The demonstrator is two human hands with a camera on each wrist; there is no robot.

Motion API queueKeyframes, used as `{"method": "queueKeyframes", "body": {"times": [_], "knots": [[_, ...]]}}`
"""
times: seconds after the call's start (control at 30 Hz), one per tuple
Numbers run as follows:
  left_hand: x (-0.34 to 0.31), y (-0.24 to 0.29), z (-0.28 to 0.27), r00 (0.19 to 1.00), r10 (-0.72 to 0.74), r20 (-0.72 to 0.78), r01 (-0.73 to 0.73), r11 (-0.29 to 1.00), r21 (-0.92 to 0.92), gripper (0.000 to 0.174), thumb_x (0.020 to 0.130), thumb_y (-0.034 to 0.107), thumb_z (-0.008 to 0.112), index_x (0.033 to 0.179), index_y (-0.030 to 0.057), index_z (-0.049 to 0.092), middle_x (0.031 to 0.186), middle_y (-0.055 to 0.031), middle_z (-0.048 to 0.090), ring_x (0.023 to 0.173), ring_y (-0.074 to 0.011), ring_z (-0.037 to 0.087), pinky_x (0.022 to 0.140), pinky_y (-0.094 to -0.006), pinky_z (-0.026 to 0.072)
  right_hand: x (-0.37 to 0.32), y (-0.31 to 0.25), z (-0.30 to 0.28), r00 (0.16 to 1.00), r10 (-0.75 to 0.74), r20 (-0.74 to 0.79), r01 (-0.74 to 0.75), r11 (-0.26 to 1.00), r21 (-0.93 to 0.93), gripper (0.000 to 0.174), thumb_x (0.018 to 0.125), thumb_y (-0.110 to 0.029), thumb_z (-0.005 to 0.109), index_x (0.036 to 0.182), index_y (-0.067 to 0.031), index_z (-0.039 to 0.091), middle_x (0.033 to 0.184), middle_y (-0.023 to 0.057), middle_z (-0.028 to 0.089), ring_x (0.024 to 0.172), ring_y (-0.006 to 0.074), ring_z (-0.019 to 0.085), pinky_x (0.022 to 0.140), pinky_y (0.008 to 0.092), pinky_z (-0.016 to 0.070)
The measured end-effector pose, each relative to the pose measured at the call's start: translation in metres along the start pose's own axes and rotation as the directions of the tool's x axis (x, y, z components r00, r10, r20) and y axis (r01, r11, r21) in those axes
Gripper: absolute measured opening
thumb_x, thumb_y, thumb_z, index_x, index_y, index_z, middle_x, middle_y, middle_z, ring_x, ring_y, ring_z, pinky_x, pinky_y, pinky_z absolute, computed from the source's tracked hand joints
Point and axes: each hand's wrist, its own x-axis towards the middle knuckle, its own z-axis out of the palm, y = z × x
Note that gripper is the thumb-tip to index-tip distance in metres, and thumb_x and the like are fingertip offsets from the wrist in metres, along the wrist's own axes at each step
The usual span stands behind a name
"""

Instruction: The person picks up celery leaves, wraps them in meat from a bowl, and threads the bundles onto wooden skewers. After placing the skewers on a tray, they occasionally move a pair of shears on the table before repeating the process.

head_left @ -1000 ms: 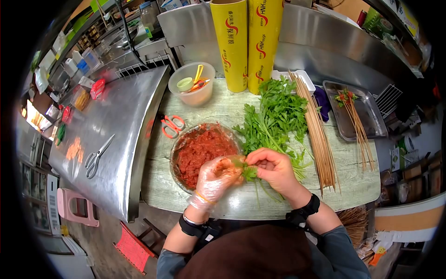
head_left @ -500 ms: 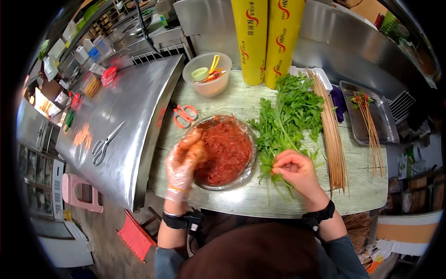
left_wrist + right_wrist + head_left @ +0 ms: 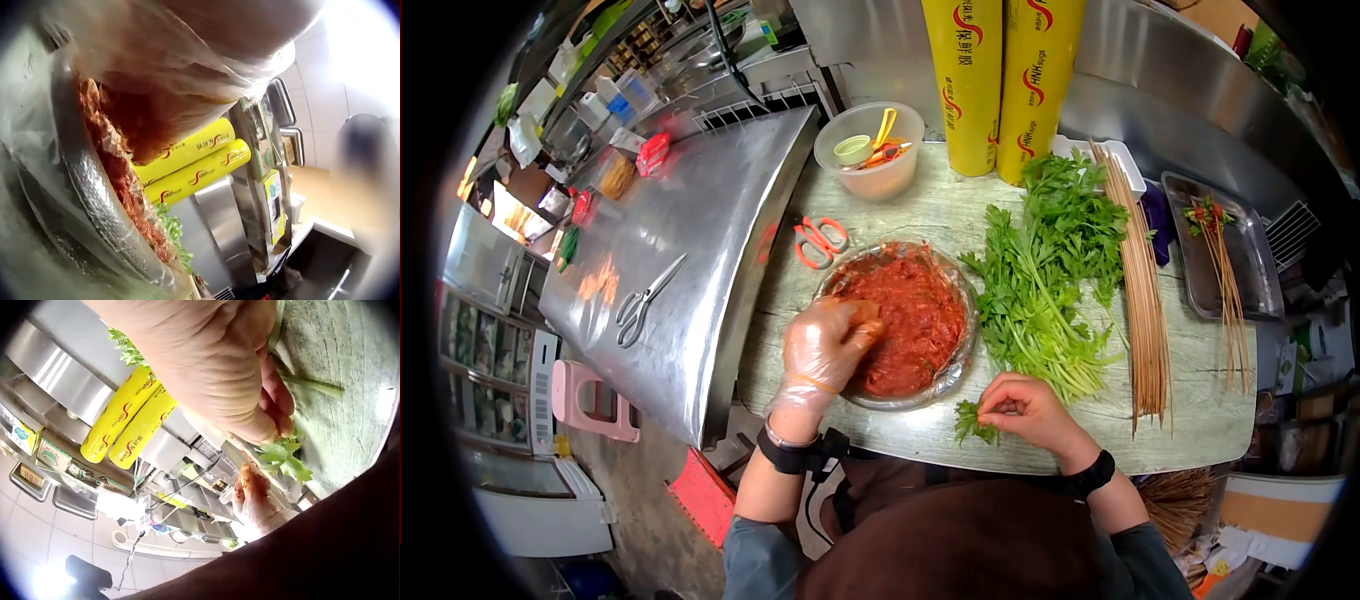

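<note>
My left hand (image 3: 825, 345), in a clear plastic glove with a band at the wrist, is at the left side of a plastic-lined bowl (image 3: 960, 376). Its smeared fingertips touch the red minced meat (image 3: 912, 325); whether they grip any of it I cannot tell. Close by the table's front edge, my right hand (image 3: 1032, 412) is bare and pinches a leafy celery sprig (image 3: 972, 424) between thumb and fingers. In the right wrist view the sprig's leaves (image 3: 290, 464) hang beyond the fingertips. A bunch of celery (image 3: 1050, 290) lies beyond this hand.
Bamboo skewers (image 3: 1138, 310) lie right of the celery, and a metal tray (image 3: 1258, 270) with loaded skewers is farther right. Orange-handled scissors (image 3: 820, 243) and a plastic tub (image 3: 870, 150) are behind the bowl. Yellow wrap rolls (image 3: 998, 100) stand at the back. More scissors (image 3: 645, 300) lie left.
My hands were together at a sprig, then parted. The left has moved left to the meat; the right, still pinching the sprig, has come down towards the front edge. The head view has shifted.
</note>
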Motion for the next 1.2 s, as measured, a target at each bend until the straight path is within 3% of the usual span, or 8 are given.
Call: {"method": "queueKeyframes", "body": {"times": [0.23, 0.33, 0.37, 0.43, 0.6, 0.7, 0.93, 1.2], "knots": [[0.014, -0.007, 0.019, 0.985, -0.066, 0.162, 0.018, 0.959, 0.283, 0.024, 0.071, 0.03, 0.07, 0.082, 0.0083, 0.069, 0.08, -0.015, 0.063, 0.074, -0.0325, 0.061, 0.066, -0.0431, 0.0477, -0.001, -0.002, -0.002, 1.0, -0.008, 0.019, 0.009, 0.999, -0.033, 0.007, 0.08, 0.002, 0.067, 0.086, -0.0009, 0.064, 0.09, 0.004, 0.059, 0.079, 0.01, 0.059, 0.071, 0.0217, 0.049], [0.015, -0.022, 0.019, 0.992, 0.027, 0.121, -0.051, 0.979, 0.2, 0.016, 0.077, 0.021, 0.068, 0.08, 0.0055, 0.068, 0.074, -0.0104, 0.063, 0.067, -0.0258, 0.061, 0.06, -0.0375, 0.047, -0.001, -0.001, -0.003, 1.0, -0.008, 0.023, 0.009, 0.999, -0.051, 0.007, 0.08, 0.002, 0.067, 0.086, -0.001, 0.064, 0.09, 0.004, 0.059, 0.079, 0.0099, 0.058, 0.07, 0.0215, 0.0486], [0.015, -0.023, 0.017, 0.988, -0.082, 0.133, 0.09, 0.994, -0.055, 0.014, 0.079, 0.019, 0.066, 0.08, 0.0046, 0.067, 0.072, -0.008, 0.063, 0.064, -0.0221, 0.06, 0.058, -0.0345, 0.0459, -0.001, 0.0, -0.003, 1.0, -0.01, 0.024, 0.012, 0.998, -0.055, 0.008, 0.08, 0.002, 0.067, 0.086, -0.001, 0.064, 0.09, 0.004, 0.059, 0.079, 0.01, 0.058, 0.07, 0.0215, 0.0485], [0.012, -0.025, 0.012, 0.935, -0.266, 0.237, 0.353, 0.779, -0.519, 0.013, 0.083, 0.014, 0.063, 0.08, 0.0029, 0.067, 0.068, -0.0032, 0.062, 0.06, -0.0148, 0.057, 0.054, -0.0286, 0.0438, -0.001, 0.0, -0.002, 1.0, -0.011, 0.012, 0.011, 0.999, -0.037, 0.008, 0.08, 0.002, 0.067, 0.086, -0.0009, 0.064, 0.09, 0.0042, 0.059, 0.079, 0.0102, 0.059, 0.07, 0.0215, 0.0485], [0.007, -0.041, 0.002, 0.845, -0.37, 0.387, 0.491, 0.248, -0.835, 0.018, 0.089, 0.012, 0.062, 0.098, -0.0037, 0.065, 0.071, -0.0019, 0.06, 0.056, -0.008, 0.049, 0.052, -0.0211, 0.0382, 0.0, 0.0, 0.0, 1.0, 0.006, 0.007, -0.006, 1.0, 0.015, 0.007, 0.08, 0.003, 0.067, 0.086, -0.0005, 0.064, 0.09, 0.0048, 0.059, 0.079, 0.0104, 0.059, 0.07, 0.0217, 0.0487], [0.005, -0.037, 0.001, 0.868, -0.34, 0.363, 0.452, 0.234, -0.861, 0.019, 0.089, 0.01, 0.062, 0.101, -0.0041, 0.065, 0.071, -0.0028, 0.06, 0.056, -0.0082, 0.048, 0.051, -0.021, 0.037, 0.0, 0.0, 0.0, 1.0, 0.0, 0.01, 0.0, 1.0, 0.013, 0.008, 0.08, 0.004, 0.066, 0.086, -0.0004, 0.063, 0.09, 0.0048, 0.059, 0.079, 0.0104, 0.06, 0.071, 0.0218, 0.0488], [0.001, -0.019, -0.001, 0.887, -0.274, 0.371, 0.389, 0.011, -0.921, 0.024, 0.088, 0.004, 0.059, 0.11, -0.0066, 0.061, 0.104, -0.0156, 0.064, 0.089, -0.0196, 0.064, 0.08, -0.0285, 0.0521, -0.001, 0.001, -0.001, 1.0, 0.003, 0.011, -0.004, 0.999, 0.034, 0.008, 0.08, 0.003, 0.066, 0.087, -0.0008, 0.063, 0.089, 0.0042, 0.059, 0.078, 0.01, 0.059, 0.07, 0.0216, 0.0484], [0.001, -0.009, -0.002, 0.959, -0.214, 0.185, 0.265, 0.447, -0.854, 0.016, 0.083, 0.005, 0.063, 0.095, -0.0048, 0.068, 0.118, -0.0141, 0.06, 0.111, -0.0206, 0.054, 0.094, -0.0297, 0.0424, -0.001, 0.0, 0.0, 1.0, 0.009, 0.011, -0.01, 0.999, 0.049, 0.009, 0.08, 0.003, 0.067, 0.087, -0.001, 0.063, 0.088, 0.0041, 0.06, 0.079, 0.0099, 0.059, 0.069, 0.0215, 0.0485]]}}
